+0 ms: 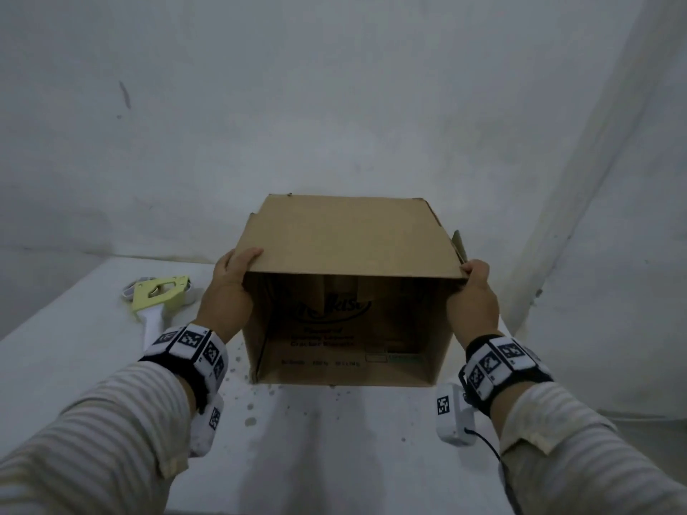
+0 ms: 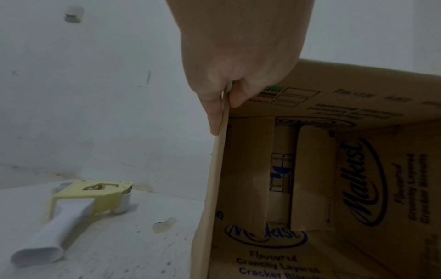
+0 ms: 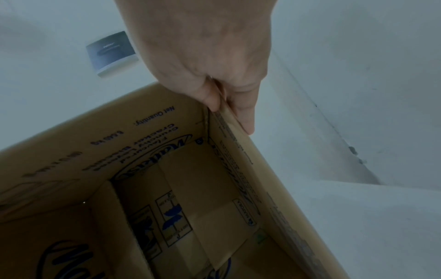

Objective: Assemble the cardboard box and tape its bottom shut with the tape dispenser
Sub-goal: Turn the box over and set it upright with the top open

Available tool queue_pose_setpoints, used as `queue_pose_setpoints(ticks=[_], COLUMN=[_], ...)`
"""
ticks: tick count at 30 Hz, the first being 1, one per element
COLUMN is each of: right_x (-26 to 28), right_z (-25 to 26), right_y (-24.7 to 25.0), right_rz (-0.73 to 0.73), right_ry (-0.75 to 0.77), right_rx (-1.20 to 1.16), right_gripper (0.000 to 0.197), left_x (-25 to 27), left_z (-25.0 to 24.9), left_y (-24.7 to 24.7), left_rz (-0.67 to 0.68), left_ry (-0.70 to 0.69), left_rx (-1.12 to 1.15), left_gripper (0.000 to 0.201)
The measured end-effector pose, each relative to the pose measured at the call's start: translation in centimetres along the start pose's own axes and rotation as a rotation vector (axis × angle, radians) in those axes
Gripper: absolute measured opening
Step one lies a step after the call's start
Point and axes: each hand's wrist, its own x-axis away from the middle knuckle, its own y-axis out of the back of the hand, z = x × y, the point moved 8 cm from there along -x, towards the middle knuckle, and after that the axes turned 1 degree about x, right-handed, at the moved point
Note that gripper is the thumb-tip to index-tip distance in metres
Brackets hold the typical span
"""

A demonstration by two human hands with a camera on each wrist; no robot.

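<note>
A brown cardboard box lies on its side on the white table, its open mouth facing me and printed inner walls showing. My left hand pinches the box's left wall edge near the top corner, thumb inside and fingers outside. My right hand pinches the right wall edge the same way. At the far end, flaps are folded inward, with a gap between them. The tape dispenser, yellow with a white handle, lies on the table to the left of the box, apart from both hands.
White walls stand close behind and to the right of the table. The table's surface carries small dark specks near the box's front edge. A small scrap lies between dispenser and box. A dark-fronted wall unit shows in the right wrist view.
</note>
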Motion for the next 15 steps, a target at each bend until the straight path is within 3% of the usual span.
queue_pose_setpoints(ticks=[10,15], right_x=[-0.9,-1.6], right_z=[4.3,4.9], right_y=[3.9,4.9], right_rz=[-0.056,-0.084], right_ry=[0.108,0.094], right_rx=[0.071,-0.006], right_gripper=[0.051,0.05], left_x=[-4.2,-7.5], left_z=[-3.4,-4.1], left_y=[5.2,6.6], left_rz=[-0.056,-0.04], left_ry=[0.012,-0.017], left_rx=[-0.143,-0.207], left_gripper=[0.061,0.063])
